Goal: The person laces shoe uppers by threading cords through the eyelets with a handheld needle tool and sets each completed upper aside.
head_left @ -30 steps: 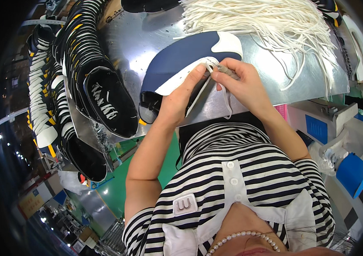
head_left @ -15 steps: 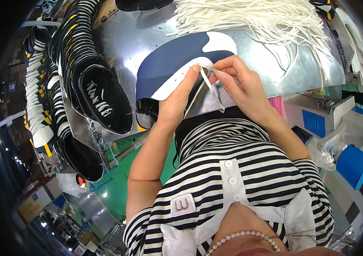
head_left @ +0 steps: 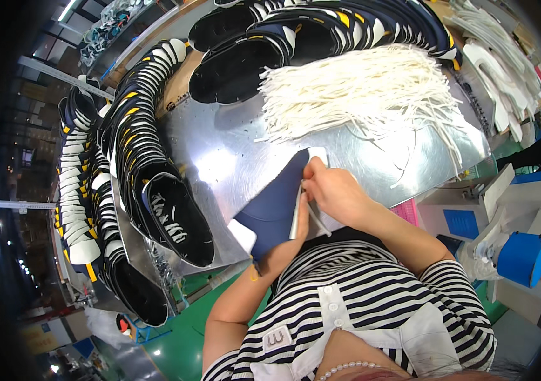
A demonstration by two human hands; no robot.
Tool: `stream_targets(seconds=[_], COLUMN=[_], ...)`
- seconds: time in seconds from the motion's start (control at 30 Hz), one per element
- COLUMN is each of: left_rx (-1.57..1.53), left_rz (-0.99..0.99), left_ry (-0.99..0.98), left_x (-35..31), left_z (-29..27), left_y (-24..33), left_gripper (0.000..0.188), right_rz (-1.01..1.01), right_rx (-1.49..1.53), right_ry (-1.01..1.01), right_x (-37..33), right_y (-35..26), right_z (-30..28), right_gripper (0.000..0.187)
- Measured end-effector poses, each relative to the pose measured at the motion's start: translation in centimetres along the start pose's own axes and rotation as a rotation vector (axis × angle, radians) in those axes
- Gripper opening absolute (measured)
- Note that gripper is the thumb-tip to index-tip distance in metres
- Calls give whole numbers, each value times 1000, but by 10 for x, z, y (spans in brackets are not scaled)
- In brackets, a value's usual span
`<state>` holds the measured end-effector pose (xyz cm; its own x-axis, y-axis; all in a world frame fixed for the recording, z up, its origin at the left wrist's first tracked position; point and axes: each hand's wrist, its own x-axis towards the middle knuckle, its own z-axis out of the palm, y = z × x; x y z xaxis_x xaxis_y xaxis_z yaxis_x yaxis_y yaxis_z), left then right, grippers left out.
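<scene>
A navy shoe upper (head_left: pixel 267 206) with white panels is held tilted on its side above the front of the metal table. My left hand (head_left: pixel 289 252) is closed round it from below and behind, with most of its fingers hidden by the upper. At the upper's white eyelet edge, my right hand (head_left: pixel 334 193) pinches a white shoelace, though its fingertips partly hide the spot. A loose stretch of the shoelace (head_left: pixel 320 221) dangles beneath the right hand, close to my striped shirt.
A heap of white shoelaces (head_left: pixel 359 95) lies on the metal table (head_left: pixel 238 143). Long nested rows of shoe uppers (head_left: pixel 134 136) line the left, and more uppers (head_left: pixel 238 70) sit along the back. A machine with a blue part (head_left: pixel 518 259) stands at the right.
The upper has been turned up on its side and now sits lower in view. My right hand has stayed at the eyelet edge; my left has slipped mostly behind the upper. The view takes in more table.
</scene>
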<state>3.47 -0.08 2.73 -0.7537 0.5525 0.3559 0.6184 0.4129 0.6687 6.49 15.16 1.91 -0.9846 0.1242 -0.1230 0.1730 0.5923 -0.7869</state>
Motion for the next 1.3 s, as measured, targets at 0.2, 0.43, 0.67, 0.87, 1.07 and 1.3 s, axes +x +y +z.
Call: stream_targets(seconds=[0.2, 0.43, 0.67, 0.87, 1.07, 1.3], left_rx=[-812, -254, -25, 116, 97, -110], left_rz=[-665, -278, -119, 38, 117, -60], left_ry=[-70, -145, -472, -217, -94, 106], left_x=[-11, 29, 35, 22, 21, 58], left_z=[-11, -13, -43, -25, -27, -71], left_y=[-51, -62, -58, -44, -17, -13], left_gripper=[27, 26, 26, 16, 14, 20], right_rz=[-217, 31, 93, 237, 81, -10], right_rx=[-87, 524, 883, 551, 748, 163], right_ry=[241, 248, 401, -79, -141, -327], right_x=[-31, 4, 27, 2, -29, -147], right_y=[-3, 45, 47, 33, 24, 77], right_z=[-54, -14, -21, 1, 22, -4], right_gripper=[31, 47, 18, 22, 18, 15])
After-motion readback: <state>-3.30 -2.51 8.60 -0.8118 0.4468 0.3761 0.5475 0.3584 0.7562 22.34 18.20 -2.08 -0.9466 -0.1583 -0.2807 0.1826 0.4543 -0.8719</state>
